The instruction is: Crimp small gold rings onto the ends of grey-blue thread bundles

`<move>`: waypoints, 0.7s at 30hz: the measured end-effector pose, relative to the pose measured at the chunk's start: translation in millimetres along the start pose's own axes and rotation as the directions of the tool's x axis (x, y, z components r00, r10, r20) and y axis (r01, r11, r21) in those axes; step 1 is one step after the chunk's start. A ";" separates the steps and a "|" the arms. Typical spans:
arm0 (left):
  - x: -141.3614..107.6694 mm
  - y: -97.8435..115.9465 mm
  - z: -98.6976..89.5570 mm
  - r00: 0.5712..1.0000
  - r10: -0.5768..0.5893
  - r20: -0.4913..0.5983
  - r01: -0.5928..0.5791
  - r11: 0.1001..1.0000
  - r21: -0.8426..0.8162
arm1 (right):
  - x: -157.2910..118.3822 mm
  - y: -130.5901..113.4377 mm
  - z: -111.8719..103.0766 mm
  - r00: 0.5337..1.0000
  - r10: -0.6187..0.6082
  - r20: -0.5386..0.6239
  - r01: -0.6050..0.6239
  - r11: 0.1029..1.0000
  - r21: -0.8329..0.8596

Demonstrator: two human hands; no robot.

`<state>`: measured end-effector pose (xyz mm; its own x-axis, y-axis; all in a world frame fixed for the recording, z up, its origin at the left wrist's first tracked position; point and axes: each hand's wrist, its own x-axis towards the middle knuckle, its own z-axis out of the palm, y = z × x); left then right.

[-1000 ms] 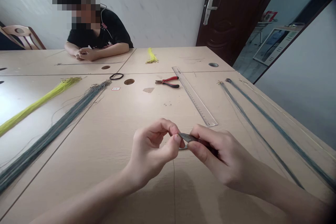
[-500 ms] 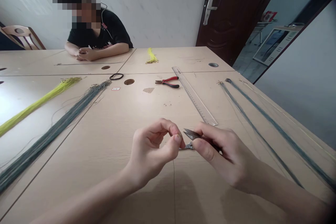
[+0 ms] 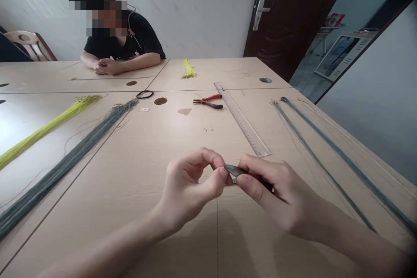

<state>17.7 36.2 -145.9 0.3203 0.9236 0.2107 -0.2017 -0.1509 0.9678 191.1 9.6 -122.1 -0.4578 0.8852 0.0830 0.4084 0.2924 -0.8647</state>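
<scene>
My left hand (image 3: 195, 182) is pinched at the thumb and fingertips around a thin cord (image 3: 217, 226), which hangs down from it toward the table's near edge. In my right hand (image 3: 280, 191) are small dark metal snips (image 3: 237, 171), their tips closed and touching the left fingertips. A tiny piece seems to sit at that pinch, too small to make out. A silvery metal object (image 3: 233, 180) shows just beneath the snips, mostly hidden by the fingers.
Red-and-black pliers (image 3: 211, 102) and a clear ruler (image 3: 241, 117) lie ahead. Teal cord bundles (image 3: 74, 152) are on both sides, a yellow bundle (image 3: 48, 128) at far left. A person (image 3: 140, 34) leans on the far side of the table (image 3: 146, 147), arms folded.
The snips in my right hand have moved left to meet my left fingertips, and their blades, apart before, have come together. My left hand has hardly moved.
</scene>
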 end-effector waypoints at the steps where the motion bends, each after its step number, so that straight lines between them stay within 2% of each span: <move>1: 0.1 0.2 0.1 1.000 0.002 0.002 -0.002 1.000 0.002 | -0.5 0.5 0.3 1.000 -0.006 -0.005 0.006 1.000 -0.005; 11: 0.4 -0.8 -0.3 1.000 0.016 0.009 -0.016 1.000 -0.001 | -1.4 3.3 0.8 1.000 -0.011 -0.025 0.010 0.999 -0.036; 21: 0.0 1.4 0.5 1.000 0.006 0.004 -0.006 1.000 0.001 | -0.3 -3.7 -2.0 0.999 0.041 0.018 -0.041 0.999 -0.021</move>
<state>17.9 35.9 -144.5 0.3224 0.9213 0.2173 -0.2027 -0.1570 0.9666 191.3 9.0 -118.0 -0.4547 0.8898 0.0386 0.4430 0.2636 -0.8569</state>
